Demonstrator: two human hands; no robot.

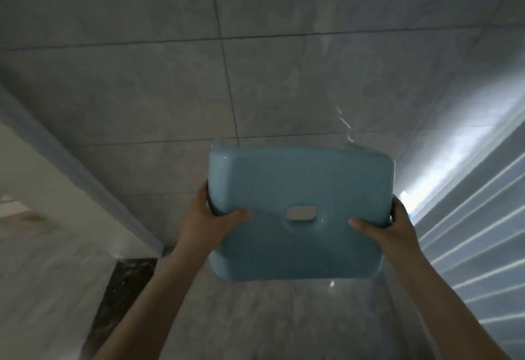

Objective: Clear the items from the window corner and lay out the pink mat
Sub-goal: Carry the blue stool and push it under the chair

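While we are carrying the blue plastic stool (pixel 298 212) above the grey tiled floor (pixel 142 47), our left hand (pixel 207 217) and right hand (pixel 389 226) are clamping its two sides, thumbs on top; we should be keeping it level. A white wall corner (pixel 56 189) is jutting in near left, striped light right; no pink mat showing.

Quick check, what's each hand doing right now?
Left hand: grips the left edge of the blue plastic stool, thumb on top.
Right hand: grips the stool's right edge, thumb on top.
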